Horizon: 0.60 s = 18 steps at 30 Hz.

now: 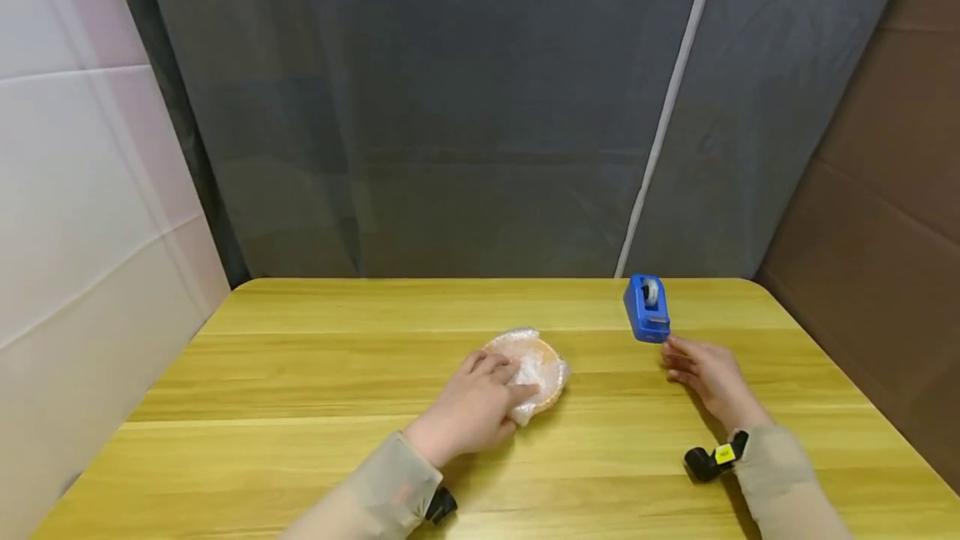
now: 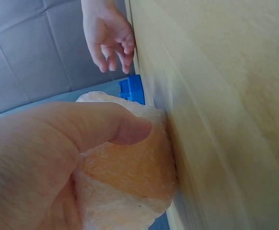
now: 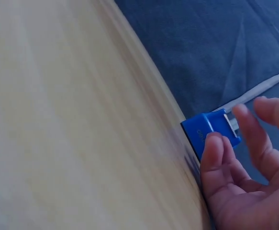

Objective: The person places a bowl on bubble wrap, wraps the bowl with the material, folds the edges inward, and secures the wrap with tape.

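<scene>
A bowl wrapped in bubble wrap, orange-tinted under the clear plastic, sits mid-table. My left hand grips its near left side, fingers over the top and thumb along the outer wall, as the left wrist view shows; the hand hides part of the bowl. To the right, a blue tape dispenser holds a roll of clear tape, its toothed cutter facing my right hand. That hand is held loosely with parted fingers, fingertips right by the dispenser's front corner and nothing in its grasp.
The wooden table ends in a straight far edge with rounded corners. Behind it hangs a dark grey curtain, with a white panel at left and a brown one at right.
</scene>
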### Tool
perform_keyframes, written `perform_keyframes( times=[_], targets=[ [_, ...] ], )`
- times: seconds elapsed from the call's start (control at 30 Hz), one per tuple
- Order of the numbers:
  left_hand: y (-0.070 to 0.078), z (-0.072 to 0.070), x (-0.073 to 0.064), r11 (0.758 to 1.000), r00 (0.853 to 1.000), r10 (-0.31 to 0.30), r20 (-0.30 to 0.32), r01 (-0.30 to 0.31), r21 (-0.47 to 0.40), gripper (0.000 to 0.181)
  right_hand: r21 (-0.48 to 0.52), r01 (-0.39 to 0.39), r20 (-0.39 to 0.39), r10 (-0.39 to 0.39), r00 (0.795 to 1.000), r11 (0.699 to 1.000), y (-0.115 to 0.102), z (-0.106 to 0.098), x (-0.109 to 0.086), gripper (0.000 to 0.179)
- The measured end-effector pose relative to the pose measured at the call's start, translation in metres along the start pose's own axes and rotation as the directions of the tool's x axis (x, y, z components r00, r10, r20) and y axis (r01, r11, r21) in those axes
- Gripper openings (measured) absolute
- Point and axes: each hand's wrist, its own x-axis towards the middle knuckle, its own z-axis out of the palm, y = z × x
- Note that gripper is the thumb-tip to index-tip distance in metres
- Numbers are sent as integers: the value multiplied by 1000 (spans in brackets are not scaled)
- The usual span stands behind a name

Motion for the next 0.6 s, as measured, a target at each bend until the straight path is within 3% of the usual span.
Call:
perform_keyframes(
  times=[0.17,0.4,0.6],
  targets=[
    [3,1,3,1000,1000,2,13,-1,-6,49,-66,-25,-20,23,1000,997,2,-3,-1,22],
    [4,0,4,1000,1000,-12,20,12,-3,49,-81,-42,-28,39,999,996,2,-5,0,24],
    [4,-1,4,1000,1000,-12,14,12,-6,49,18,-31,13,30,999,999,0,-3,0,20]
  ],
)
